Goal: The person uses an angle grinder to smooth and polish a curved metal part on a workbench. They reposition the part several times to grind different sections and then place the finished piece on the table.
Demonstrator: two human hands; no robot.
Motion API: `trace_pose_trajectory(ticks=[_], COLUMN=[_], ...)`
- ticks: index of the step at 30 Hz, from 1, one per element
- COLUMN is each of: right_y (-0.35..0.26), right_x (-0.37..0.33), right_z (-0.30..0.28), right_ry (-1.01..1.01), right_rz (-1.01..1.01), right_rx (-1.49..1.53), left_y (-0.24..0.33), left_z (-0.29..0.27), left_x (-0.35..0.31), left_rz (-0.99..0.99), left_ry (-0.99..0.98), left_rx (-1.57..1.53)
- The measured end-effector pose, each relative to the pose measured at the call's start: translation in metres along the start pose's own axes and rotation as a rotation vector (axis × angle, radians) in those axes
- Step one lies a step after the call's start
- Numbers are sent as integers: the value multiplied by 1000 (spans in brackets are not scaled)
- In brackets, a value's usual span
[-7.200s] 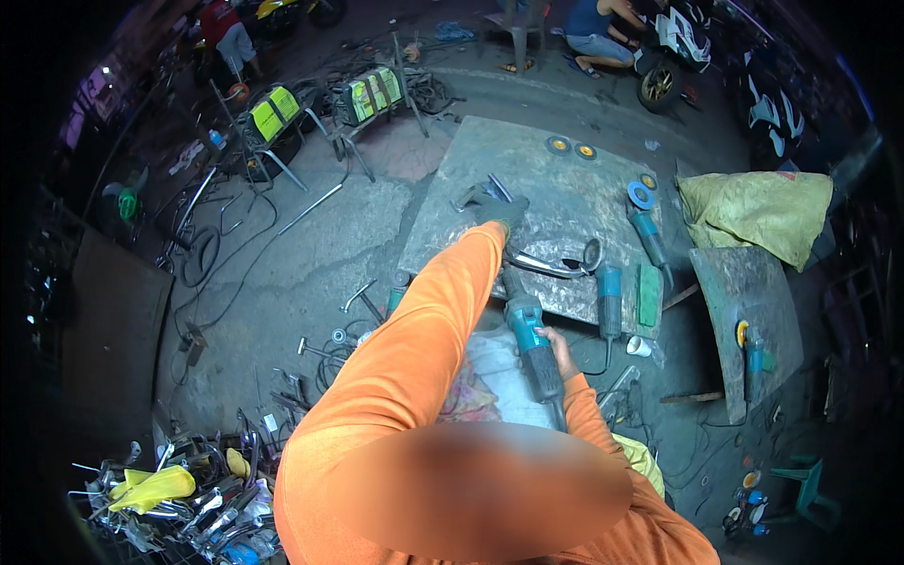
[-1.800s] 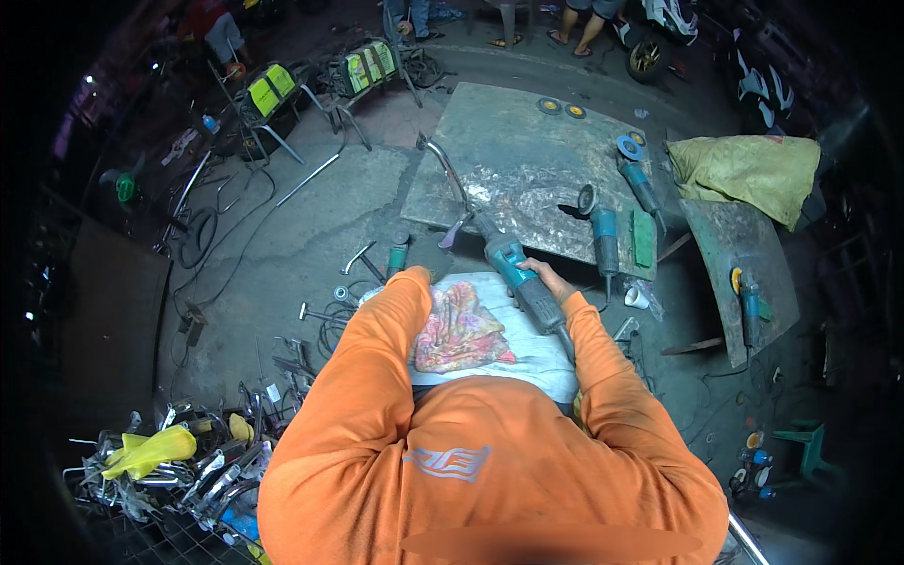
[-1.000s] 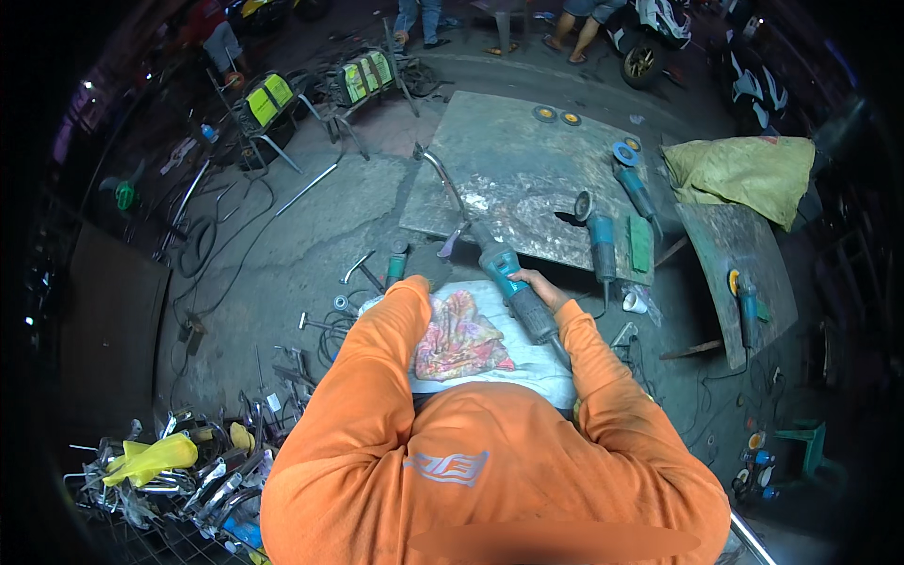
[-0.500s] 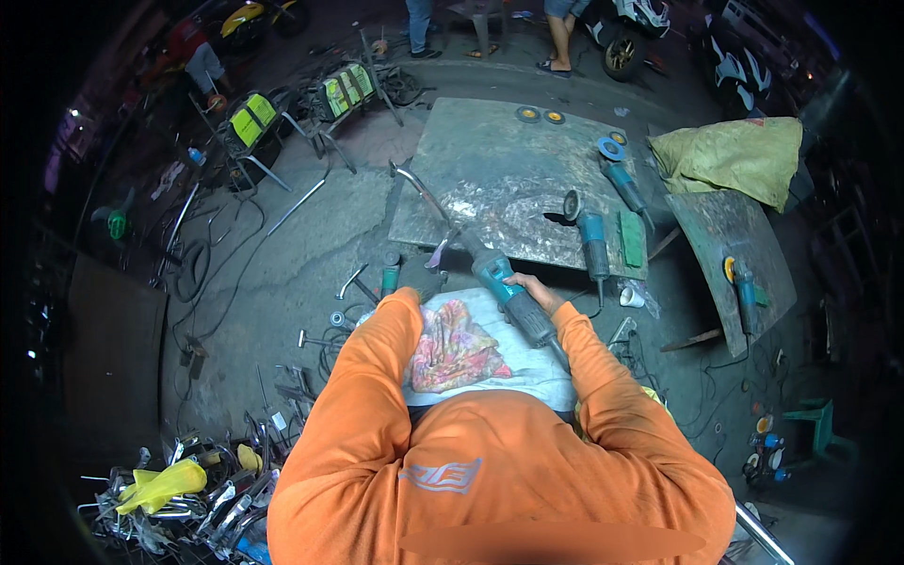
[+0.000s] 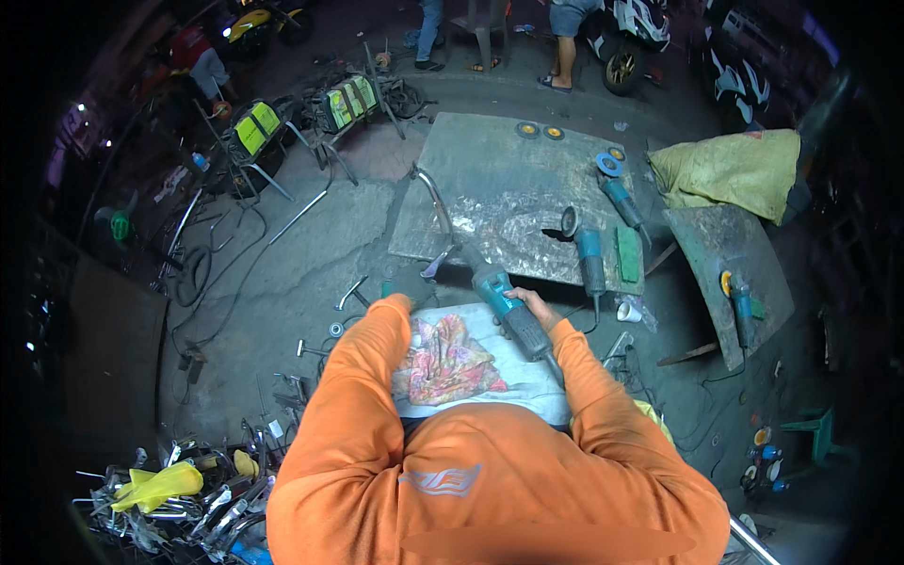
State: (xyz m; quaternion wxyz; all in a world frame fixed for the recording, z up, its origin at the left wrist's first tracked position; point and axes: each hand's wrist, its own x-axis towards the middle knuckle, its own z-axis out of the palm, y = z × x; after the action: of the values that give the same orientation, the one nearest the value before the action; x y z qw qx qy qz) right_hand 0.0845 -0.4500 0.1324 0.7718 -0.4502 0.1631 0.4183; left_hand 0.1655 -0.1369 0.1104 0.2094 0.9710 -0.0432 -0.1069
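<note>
My right hand (image 5: 533, 307) is wrapped round the body of a teal and dark grey power grinder (image 5: 503, 298), held slanting over my lap. Its head end meets the lower part of a bent metal tube (image 5: 437, 200), which reaches up over the near edge of the board. In a dark glove, my left hand (image 5: 412, 284) is closed at a flat metal bracket (image 5: 436, 265) by the tube's lower end; its fingers are partly hidden. A white cloth (image 5: 537, 381) covers my lap, with a pink floral rag (image 5: 450, 363) on top.
Ahead lies a worn board (image 5: 499, 169) bearing an angle grinder (image 5: 589, 254), another angle grinder (image 5: 620, 198) and loose discs. A smaller board (image 5: 730, 240) slants at right. Hammers (image 5: 352, 294) and cables lie left; a metal parts heap (image 5: 212, 504) sits lower left. People stand beyond.
The bent tube's upper end has swung slightly right, so it stands steeper. My left hand has shifted a little left. My right hand keeps its grip on the grinder.
</note>
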Motion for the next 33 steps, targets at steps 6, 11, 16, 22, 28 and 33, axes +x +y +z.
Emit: trace_pose_trajectory(ticks=[6, 11, 16, 22, 28, 33], right_y=[-8, -35, -55, -66, -55, -58], right_x=[-1, -12, -35, -32, -27, -32], right_z=[-19, -26, -30, -40, -47, -44], right_ry=[-108, 60, 184, 140, 19, 2], right_rz=[73, 166, 240, 191, 73, 32], right_rx=[111, -102, -258, -452, -517, -513], left_y=[13, 49, 55, 41, 10, -8], left_z=[-79, -100, -98, -92, -97, -103], left_x=[62, 115, 138, 158, 114, 81], left_rz=[153, 287, 290, 268, 224, 198], left_ry=[-258, -337, -388, -471, -384, -332], left_rx=[321, 606, 621, 613, 461, 332])
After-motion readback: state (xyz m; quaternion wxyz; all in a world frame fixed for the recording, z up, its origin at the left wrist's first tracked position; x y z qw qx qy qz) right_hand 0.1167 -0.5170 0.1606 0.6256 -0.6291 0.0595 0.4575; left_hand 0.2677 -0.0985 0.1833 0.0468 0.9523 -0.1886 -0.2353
